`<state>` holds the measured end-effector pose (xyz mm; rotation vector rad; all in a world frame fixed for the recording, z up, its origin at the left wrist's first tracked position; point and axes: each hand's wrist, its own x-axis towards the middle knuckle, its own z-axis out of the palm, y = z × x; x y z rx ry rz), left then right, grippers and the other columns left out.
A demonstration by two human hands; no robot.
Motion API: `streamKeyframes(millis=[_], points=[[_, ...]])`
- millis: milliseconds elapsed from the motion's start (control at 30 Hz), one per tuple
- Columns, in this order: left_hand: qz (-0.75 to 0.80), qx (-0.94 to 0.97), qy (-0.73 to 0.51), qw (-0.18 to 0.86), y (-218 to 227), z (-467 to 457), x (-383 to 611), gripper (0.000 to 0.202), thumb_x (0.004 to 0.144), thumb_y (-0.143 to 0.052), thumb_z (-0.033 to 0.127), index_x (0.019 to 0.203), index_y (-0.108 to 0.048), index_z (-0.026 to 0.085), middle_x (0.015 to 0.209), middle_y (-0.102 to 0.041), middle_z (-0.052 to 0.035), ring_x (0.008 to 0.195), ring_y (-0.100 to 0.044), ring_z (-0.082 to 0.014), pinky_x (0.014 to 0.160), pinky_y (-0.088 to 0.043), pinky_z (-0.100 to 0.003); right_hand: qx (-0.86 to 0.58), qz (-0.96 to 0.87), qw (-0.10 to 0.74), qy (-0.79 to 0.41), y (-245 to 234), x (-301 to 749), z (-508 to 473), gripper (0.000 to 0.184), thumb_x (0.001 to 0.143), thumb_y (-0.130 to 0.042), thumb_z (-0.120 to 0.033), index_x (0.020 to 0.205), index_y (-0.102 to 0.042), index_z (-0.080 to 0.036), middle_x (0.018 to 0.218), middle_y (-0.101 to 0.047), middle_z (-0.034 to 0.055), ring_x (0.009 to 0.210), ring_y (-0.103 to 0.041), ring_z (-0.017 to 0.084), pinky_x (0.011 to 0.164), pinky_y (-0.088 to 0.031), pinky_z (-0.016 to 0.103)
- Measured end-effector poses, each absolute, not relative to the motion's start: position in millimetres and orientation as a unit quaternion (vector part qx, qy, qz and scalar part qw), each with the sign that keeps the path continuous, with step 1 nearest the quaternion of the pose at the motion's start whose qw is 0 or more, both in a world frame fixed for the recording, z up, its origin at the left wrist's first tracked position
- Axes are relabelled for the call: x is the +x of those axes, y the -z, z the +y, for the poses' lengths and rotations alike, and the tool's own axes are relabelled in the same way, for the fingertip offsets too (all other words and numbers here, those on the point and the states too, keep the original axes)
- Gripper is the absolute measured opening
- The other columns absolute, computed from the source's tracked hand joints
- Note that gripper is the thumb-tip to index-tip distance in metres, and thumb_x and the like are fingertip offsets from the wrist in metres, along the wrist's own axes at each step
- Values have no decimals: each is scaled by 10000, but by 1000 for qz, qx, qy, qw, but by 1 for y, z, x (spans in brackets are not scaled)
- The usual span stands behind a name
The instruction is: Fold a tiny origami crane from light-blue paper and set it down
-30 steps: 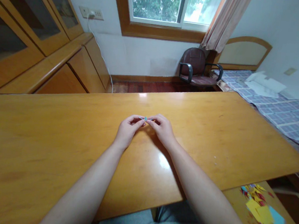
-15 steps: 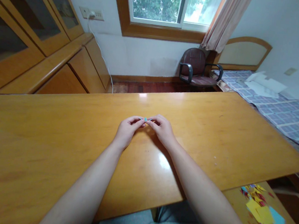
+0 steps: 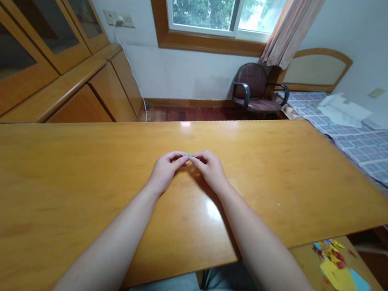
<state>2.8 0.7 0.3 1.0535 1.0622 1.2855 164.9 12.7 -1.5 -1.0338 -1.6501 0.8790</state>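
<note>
A small piece of light-blue folded paper (image 3: 189,155) is pinched between my two hands, just above the wooden table (image 3: 70,187). My left hand (image 3: 168,169) grips it from the left, thumb and fingers closed together. From the other side my right hand (image 3: 209,168) pinches it in the same way, the thumbs nearly meeting in the middle. Most of the paper is hidden by the fingers, so its exact shape cannot be made out.
At lower right, a lower surface (image 3: 308,275) carries yellow paper sheets (image 3: 338,276), a light-blue sheet (image 3: 360,286) and a pile of small folded papers (image 3: 331,251). Beyond the table stand a chair (image 3: 253,87), a bed (image 3: 366,137) and a cabinet (image 3: 81,90).
Almost nothing differs. Both hands keep their pinch on the blue paper, with only a very slight shift at the fingertips.
</note>
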Motion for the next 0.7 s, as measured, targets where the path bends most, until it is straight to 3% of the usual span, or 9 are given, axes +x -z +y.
streamKeyframes(millis=[400, 700], points=[[466, 433, -543, 548, -5, -2, 6, 317, 616, -824, 392, 762, -700, 139, 731, -676, -19, 701, -623, -137, 748, -506, -264, -429, -656, 492, -379, 2, 164, 12, 138, 822, -671, -310, 820, -723, -181, 796, -683, 27, 744, -608, 151, 699, -448, 265], [469, 468, -534, 525, -4, -3, 5, 286, 676, -783, 404, 767, -701, 146, 714, -680, -20, 692, -617, -138, 736, -495, -259, -439, -647, 500, -372, -4, 163, 9, 150, 798, -686, -318, 764, -720, -175, 734, -667, 22, 683, -586, 143, 644, -432, 252]])
